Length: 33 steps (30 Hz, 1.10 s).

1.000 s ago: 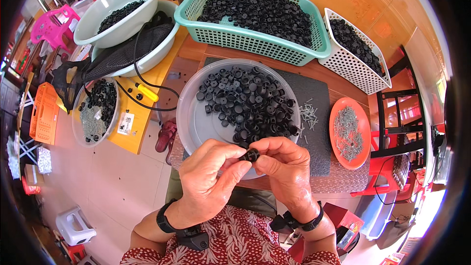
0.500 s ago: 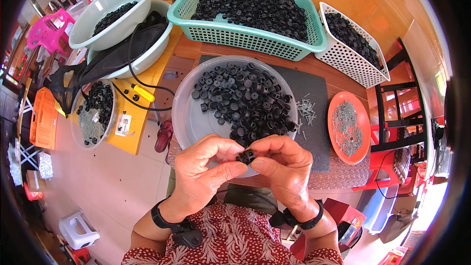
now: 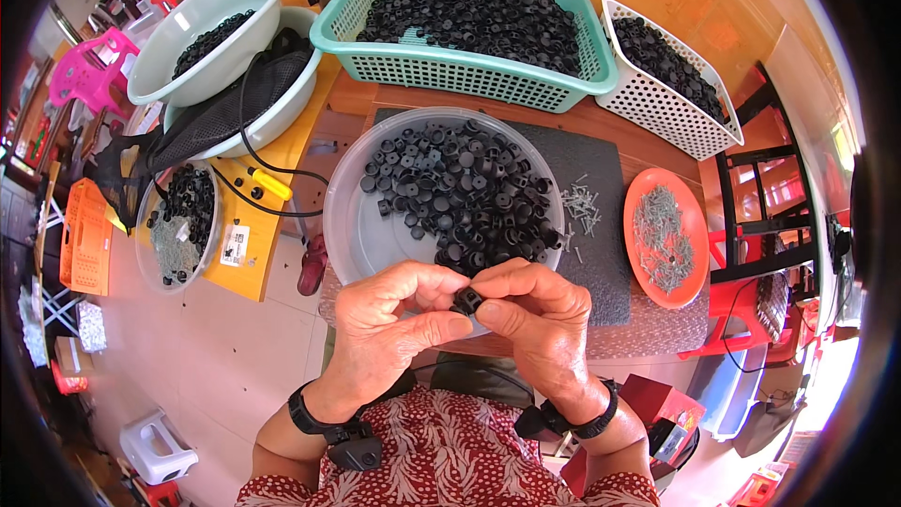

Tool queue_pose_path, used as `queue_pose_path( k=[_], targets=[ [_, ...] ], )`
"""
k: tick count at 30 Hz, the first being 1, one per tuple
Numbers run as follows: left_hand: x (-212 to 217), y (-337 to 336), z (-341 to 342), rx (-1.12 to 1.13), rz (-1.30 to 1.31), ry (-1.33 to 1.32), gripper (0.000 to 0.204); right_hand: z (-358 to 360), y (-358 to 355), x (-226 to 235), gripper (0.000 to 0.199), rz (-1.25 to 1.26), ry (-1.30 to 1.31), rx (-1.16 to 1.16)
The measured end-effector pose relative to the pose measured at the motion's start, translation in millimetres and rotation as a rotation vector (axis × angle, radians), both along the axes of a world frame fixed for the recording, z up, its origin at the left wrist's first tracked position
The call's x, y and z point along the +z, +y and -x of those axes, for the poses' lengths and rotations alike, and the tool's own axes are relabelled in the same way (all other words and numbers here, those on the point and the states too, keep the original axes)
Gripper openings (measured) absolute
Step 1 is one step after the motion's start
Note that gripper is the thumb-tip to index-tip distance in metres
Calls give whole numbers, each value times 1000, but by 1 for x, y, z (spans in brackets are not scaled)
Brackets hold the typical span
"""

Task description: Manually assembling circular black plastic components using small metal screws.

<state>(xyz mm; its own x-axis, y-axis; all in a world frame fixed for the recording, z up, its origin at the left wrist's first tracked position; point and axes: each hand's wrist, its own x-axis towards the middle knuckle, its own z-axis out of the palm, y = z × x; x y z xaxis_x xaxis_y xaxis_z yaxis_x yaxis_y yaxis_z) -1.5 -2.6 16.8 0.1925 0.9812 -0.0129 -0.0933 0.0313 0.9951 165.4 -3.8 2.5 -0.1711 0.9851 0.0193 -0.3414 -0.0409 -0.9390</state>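
Cluttered workshop table, dark grey mat (image 3: 601,178) across its middle, orange wood beyond. I read this as the assembly step on one part: both hands met just off the table's near edge, over the near rim of the clear round basin (image 3: 349,225). Left hand (image 3: 394,329) and right hand (image 3: 535,319) each had thumb and forefinger pinched on the same small black plastic cap (image 3: 466,299), fingertips nearly touching. I couldn't tell whether a screw was already seated in it; the fingers hid that.

Basin held a heap of loose black caps (image 3: 465,192), mostly toward its far and right side. Small pile of screws (image 3: 582,202) lay on the mat just right of the basin; orange plate (image 3: 690,225) with more screws sat near the table's right edge. Teal basket (image 3: 460,70) and white basket (image 3: 671,117), both full of black parts, lined the far edge.

My judgement: next move needed a steady two-finger grip and a clean release into the right container, without dropping the piece off the near edge.
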Motion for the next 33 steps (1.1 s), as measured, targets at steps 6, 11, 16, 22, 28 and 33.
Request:
queue_pose_path(
  k=[6,11,16,22,28,33],
  targets=[
    [-2,0,-1,7,-19,-48,29,1,-3,0,19,-26,-65,-52],
    [-5,1,1,-8,-3,-31,31,2,-3,1,18,-37,-72,-48],
    [0,4,1,-59,56,-63,29,2,-2,0,18,-15,-21,-42],
    [-9,7,1,-114,91,-250,25,2,0,4,19,21,-12,-23],
    [-15,10,0,-124,20,-250,24,1,-1,3,20,-4,-39,-29],
    [-23,11,-1,-127,-89,-193,25,2,-4,4,20,7,-2,-40]
  ],
)
